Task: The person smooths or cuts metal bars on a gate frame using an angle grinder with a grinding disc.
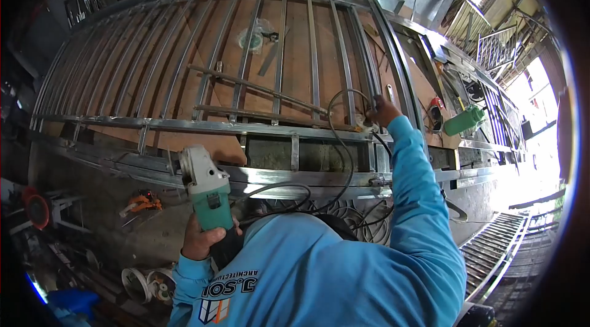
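Note:
My left hand [200, 240] grips a green and white angle grinder [208, 189], held upright in front of my blue shirt, below the gate's lower rail. A large steel gate frame [184, 124] with many vertical bars lies flat on a support. My right hand [384, 112] reaches out to the frame's right side, next to a vertical bar, fingers closed where the grinder's black cable [335, 142] loops up and ends. A small pale object sits under that hand; I cannot make out what it is.
A green cylinder [464, 121] and a red item [436, 106] lie on the bench to the right. A second barred panel [491, 247] lies lower right. An orange tool [142, 203] and white discs [147, 284] sit on the floor at left.

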Demonstrator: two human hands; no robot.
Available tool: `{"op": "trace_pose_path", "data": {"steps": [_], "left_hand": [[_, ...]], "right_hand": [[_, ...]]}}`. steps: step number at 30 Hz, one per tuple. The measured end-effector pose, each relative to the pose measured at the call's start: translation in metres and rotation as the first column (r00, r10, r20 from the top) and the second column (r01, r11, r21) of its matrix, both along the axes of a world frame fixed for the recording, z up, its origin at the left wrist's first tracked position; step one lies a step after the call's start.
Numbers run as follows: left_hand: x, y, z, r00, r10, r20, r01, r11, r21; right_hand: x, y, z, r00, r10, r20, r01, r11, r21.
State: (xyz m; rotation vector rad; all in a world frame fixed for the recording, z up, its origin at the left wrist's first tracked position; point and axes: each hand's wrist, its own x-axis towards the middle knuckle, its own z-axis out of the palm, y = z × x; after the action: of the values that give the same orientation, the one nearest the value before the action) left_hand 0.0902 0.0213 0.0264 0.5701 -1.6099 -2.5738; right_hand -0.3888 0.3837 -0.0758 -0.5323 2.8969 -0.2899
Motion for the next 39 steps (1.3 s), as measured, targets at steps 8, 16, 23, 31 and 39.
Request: {"op": "trace_pose_path", "data": {"steps": [8, 16, 23, 31, 39], "left_hand": [[-0.076, 0.036, 0.004, 0.941, -0.333, 0.063, 0.338, 0.937, -0.093], [-0.166, 0.143, -0.019, 0.769, -0.637, -0.048, 0.465, 0.61, -0.641], [-0.142, 0.221, -0.044, 0.775, -0.59, -0.229, 0.386, 0.728, -0.567], [-0.172, 0.119, -0.036, 0.838, -0.534, 0.114, 0.385, 0.43, -0.817], [-0.276, -0.027, -0.1, 0.955, -0.222, 0.196, 0.143, -0.234, -0.962]], "right_hand": [[0.232, -0.046, 0.083, 0.807, 0.589, 0.046, -0.317, 0.498, -0.807], [0.27, -0.045, 0.072, 0.76, 0.402, 0.51, 0.494, 0.151, -0.856], [0.248, 0.039, 0.056, 0.874, 0.266, 0.406, 0.463, -0.203, -0.863], [0.241, 0.152, 0.085, 0.954, 0.175, 0.245, 0.299, -0.454, -0.839], [0.316, 0.117, 0.1, 0.961, 0.08, 0.264, 0.263, -0.554, -0.79]]}}
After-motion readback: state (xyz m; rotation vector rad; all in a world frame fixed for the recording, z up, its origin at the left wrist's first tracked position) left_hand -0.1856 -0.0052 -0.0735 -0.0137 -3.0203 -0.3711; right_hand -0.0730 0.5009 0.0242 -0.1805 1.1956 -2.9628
